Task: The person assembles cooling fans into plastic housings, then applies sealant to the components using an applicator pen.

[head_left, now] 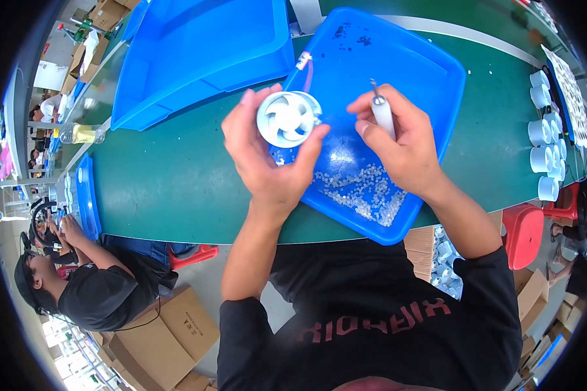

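My left hand (267, 159) grips a small round white fan (288, 119) by its rim, its blades facing up. Wires with a white connector (304, 60) rise behind the fan. Closed round a white-handled tool with a thin metal tip (383, 116) is my right hand (404, 140), a short way right of the fan; the tip points away from me and touches nothing. Beneath both hands lies a shallow blue tray (430, 78). Many small clear pieces (365, 195) are spread over its near part, and small black pieces (355, 38) lie at its far end.
A deep blue bin (202, 91) stands at the far left on the green table (169, 176). Several white round parts (541, 133) line the right side. A co-worker (91, 280) sits at left by another blue tray (87, 195). A red stool (523, 234) is at right.
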The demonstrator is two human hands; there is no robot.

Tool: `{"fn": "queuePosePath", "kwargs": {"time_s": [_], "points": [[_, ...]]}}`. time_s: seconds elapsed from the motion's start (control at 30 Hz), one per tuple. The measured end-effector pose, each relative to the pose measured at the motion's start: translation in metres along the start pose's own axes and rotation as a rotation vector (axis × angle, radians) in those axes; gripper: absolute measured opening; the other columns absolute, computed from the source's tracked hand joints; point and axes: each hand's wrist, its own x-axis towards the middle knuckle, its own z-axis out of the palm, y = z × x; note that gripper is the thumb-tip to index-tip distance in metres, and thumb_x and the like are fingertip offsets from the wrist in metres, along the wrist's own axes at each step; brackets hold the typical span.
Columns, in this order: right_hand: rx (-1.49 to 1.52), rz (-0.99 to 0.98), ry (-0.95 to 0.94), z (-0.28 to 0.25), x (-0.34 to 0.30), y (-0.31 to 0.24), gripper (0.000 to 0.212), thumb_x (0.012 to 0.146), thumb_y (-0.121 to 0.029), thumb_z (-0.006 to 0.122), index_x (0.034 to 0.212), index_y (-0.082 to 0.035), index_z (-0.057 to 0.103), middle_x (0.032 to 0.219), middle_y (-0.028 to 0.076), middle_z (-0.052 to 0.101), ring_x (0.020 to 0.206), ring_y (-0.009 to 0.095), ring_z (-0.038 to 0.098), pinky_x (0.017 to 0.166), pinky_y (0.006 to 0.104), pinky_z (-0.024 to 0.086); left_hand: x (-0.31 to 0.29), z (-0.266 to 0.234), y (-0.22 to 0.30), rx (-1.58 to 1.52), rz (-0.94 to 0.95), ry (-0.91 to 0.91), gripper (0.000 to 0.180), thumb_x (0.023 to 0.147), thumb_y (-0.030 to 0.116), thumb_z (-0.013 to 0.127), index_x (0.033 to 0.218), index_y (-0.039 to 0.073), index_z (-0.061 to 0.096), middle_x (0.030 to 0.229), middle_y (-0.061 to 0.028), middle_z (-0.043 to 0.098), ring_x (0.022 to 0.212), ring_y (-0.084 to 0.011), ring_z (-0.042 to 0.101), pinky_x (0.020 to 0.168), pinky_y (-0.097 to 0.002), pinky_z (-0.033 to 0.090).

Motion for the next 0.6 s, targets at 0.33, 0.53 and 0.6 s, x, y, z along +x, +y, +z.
{"fn": "queuePosePath", "kwargs": {"time_s": [0.33, 0.53, 0.6], "points": [[-0.337, -0.446, -0.016, -0.002, 0.001, -0.007, 0.033, 0.066, 0.000, 0.069, 0.098, -0.008, 0.069, 0.076, 0.006, 0.058, 0.065, 0.020, 0.057, 0.053, 0.0289, 0.046, -0.009, 0.004, 0.000, -0.107, -0.249, -0.095, 0.067, 0.071, -0.003, 0.076, 0.125, 0.001, 0.038, 0.118, -0.0180, 0.053, 0.105, -0.0292, 0.058, 0.088, -0.0390, 0.050], [-0.584, -0.438, -0.230, 0.000, -0.008, -0.004, 0.049, 0.058, -0.004, 0.067, 0.107, -0.010, 0.067, 0.072, 0.005, 0.056, 0.058, 0.021, 0.057, 0.048, 0.0322, 0.047, -0.006, 0.005, -0.003, 0.031, 0.114, -0.158, 0.076, 0.062, -0.008, 0.077, 0.126, 0.002, 0.037, 0.117, -0.0203, 0.056, 0.110, -0.0381, 0.056, 0.098, -0.0507, 0.044], [-0.500, -0.477, -0.226, 0.001, -0.009, -0.007, 0.048, 0.057, -0.004, 0.068, 0.104, -0.008, 0.067, 0.072, 0.005, 0.056, 0.056, 0.022, 0.058, 0.047, 0.0330, 0.047, -0.006, 0.006, -0.007, -0.008, 0.140, -0.139, 0.077, 0.063, -0.008, 0.077, 0.127, 0.002, 0.036, 0.117, -0.0205, 0.056, 0.110, -0.0383, 0.057, 0.097, -0.0507, 0.044]]}}
